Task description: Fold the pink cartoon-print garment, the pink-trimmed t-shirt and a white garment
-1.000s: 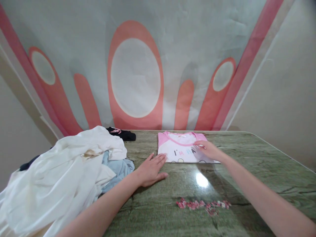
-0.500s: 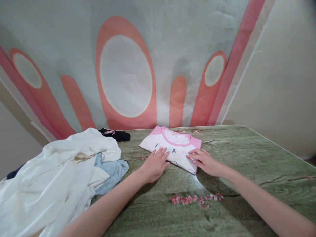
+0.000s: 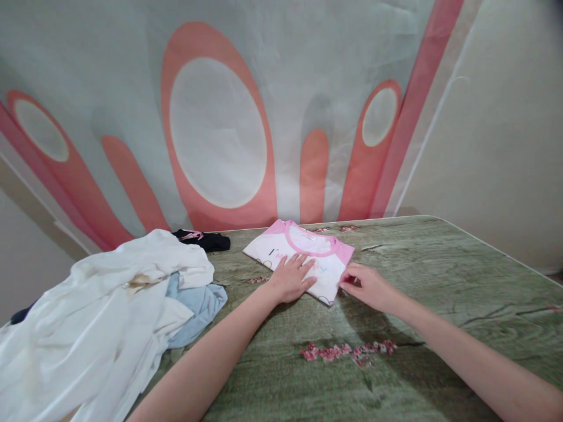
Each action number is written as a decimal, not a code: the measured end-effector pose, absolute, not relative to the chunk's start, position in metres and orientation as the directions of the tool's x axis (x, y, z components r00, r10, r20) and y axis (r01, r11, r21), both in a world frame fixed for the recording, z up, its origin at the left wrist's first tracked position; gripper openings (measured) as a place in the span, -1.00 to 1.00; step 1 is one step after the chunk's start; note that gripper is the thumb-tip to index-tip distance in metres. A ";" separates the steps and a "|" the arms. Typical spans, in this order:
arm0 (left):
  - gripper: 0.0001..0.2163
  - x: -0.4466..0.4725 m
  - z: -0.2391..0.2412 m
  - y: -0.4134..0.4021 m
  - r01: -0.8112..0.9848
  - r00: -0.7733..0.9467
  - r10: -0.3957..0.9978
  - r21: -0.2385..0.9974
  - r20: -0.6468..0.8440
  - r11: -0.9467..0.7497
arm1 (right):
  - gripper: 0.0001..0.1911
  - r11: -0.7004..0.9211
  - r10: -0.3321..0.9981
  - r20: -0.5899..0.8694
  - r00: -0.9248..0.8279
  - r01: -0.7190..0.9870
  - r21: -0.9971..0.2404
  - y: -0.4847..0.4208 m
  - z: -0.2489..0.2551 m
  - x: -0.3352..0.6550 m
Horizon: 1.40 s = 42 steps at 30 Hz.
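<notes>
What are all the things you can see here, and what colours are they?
folded shirt: one, white and pink, on the table near its far edge
white clothes: a heap, count unclear, white, left side
light blue cloth: one, at the heap's right edge
black cloth: one, black with some pink, behind the heap
dark cloth: one bit showing, far left
table: one, greenish wood look, below everything
flower prints: several, pink, on the tabletop
wall picture: one, grey with coral shapes and pale ovals, behind the table
plain wall: two parts, greyish, either side of the picture
left hand: one, bare, flat on the shirt
right hand: one, bare, at the shirt's right edge
</notes>
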<state>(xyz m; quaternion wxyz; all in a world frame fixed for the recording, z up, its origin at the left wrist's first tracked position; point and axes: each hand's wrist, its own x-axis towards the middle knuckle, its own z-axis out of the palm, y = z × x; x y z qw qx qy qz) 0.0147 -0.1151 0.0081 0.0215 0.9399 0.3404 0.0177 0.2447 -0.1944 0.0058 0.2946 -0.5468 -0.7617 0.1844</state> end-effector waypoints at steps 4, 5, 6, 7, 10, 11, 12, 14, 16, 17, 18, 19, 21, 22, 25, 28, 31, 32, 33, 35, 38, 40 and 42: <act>-0.49 0.017 0.009 -0.105 0.638 0.769 0.639 0.062 0.007 -0.768 | -0.81 0.358 0.934 0.224 -0.280 0.721 -0.593 -0.212 0.005 0.237; -0.49 0.018 0.010 -0.104 0.642 0.765 0.643 0.058 0.008 -0.764 | -0.79 0.363 0.932 0.235 -0.276 0.718 -0.594 -0.214 0.004 0.235; -0.49 0.020 0.010 -0.103 0.647 0.761 0.649 0.051 0.013 -0.760 | -0.77 0.370 0.929 0.250 -0.273 0.712 -0.597 -0.216 0.003 0.233; -0.50 0.022 0.011 -0.104 0.649 0.759 0.650 0.045 0.024 -0.760 | -0.76 0.379 0.925 0.265 -0.272 0.704 -0.601 -0.216 0.001 0.232; -0.55 0.028 0.011 -0.111 0.598 0.797 0.599 0.040 0.075 -0.801 | -0.74 0.404 0.914 0.301 -0.272 0.681 -0.610 -0.216 -0.004 0.231; -0.56 0.030 0.011 -0.114 0.568 0.818 0.569 0.039 0.087 -0.822 | -0.74 0.409 0.912 0.311 -0.269 0.678 -0.611 -0.215 -0.005 0.231; -0.57 0.031 0.010 -0.117 0.544 0.834 0.544 0.035 0.093 -0.839 | -0.74 0.411 0.910 0.320 -0.264 0.679 -0.609 -0.215 -0.006 0.231; -0.57 0.034 0.008 -0.120 0.528 0.844 0.527 0.022 0.097 -0.849 | -0.75 0.413 0.908 0.334 -0.254 0.686 -0.600 -0.215 -0.007 0.230; -0.57 0.034 0.007 -0.122 0.537 0.839 0.535 0.010 0.104 -0.844 | -0.77 0.416 0.906 0.338 -0.256 0.690 -0.592 -0.217 -0.007 0.229; -0.57 0.034 0.006 -0.122 0.539 0.837 0.537 0.007 0.109 -0.842 | -0.78 0.422 0.903 0.339 -0.263 0.689 -0.590 -0.217 -0.007 0.227; -0.57 0.034 0.005 -0.122 0.540 0.835 0.537 0.006 0.117 -0.841 | -0.79 0.428 0.900 0.341 -0.270 0.686 -0.588 -0.218 -0.006 0.226; -0.57 0.034 0.004 -0.122 0.539 0.835 0.536 0.006 0.126 -0.842 | -0.78 0.433 0.898 0.344 -0.274 0.685 -0.586 -0.218 -0.006 0.224; -0.57 0.033 0.004 -0.122 0.538 0.834 0.533 0.007 0.143 -0.843 | -0.77 0.429 0.899 0.351 -0.263 0.695 -0.577 -0.218 -0.006 0.222; -0.57 0.033 0.004 -0.122 0.537 0.834 0.532 0.007 0.147 -0.844 | -0.75 0.419 0.901 0.354 -0.250 0.707 -0.569 -0.217 -0.006 0.221; -0.57 0.033 0.004 -0.122 0.537 0.834 0.532 0.007 0.144 -0.844 | -0.76 0.384 0.912 0.347 -0.217 0.748 -0.542 -0.215 -0.007 0.219; -0.57 0.033 0.004 -0.123 0.537 0.836 0.532 0.001 0.137 -0.844 | -0.82 0.389 0.912 0.335 -0.236 0.758 -0.524 -0.214 -0.007 0.216; -0.57 0.033 0.003 -0.122 0.539 0.834 0.533 -0.006 0.141 -0.842 | -0.84 0.403 0.910 0.326 -0.255 0.729 -0.554 -0.213 -0.007 0.214; -0.57 0.034 0.003 -0.122 0.540 0.833 0.533 -0.006 0.144 -0.842 | -0.84 0.401 0.912 0.324 -0.252 0.713 -0.575 -0.213 -0.007 0.213; -0.57 0.034 0.003 -0.122 0.540 0.833 0.533 -0.007 0.148 -0.842 | -0.83 0.397 0.915 0.323 -0.244 0.697 -0.597 -0.212 -0.007 0.213; -0.57 0.034 0.002 -0.122 0.537 0.835 0.530 -0.007 0.149 -0.844 | -0.81 0.384 0.921 0.315 -0.228 0.673 -0.632 -0.211 -0.007 0.212; -0.57 0.034 0.001 -0.121 0.538 0.835 0.531 -0.007 0.146 -0.843 | -0.82 0.362 0.931 0.298 -0.212 0.653 -0.665 -0.210 -0.006 0.211; -0.56 0.034 0.000 -0.120 0.542 0.832 0.536 -0.004 0.144 -0.840 | -0.86 0.348 0.936 0.289 -0.199 0.642 -0.683 -0.210 -0.006 0.210; -0.56 0.034 -0.001 -0.120 0.542 0.832 0.537 0.000 0.141 -0.840 | -0.90 0.335 0.941 0.283 -0.186 0.631 -0.700 -0.210 -0.005 0.209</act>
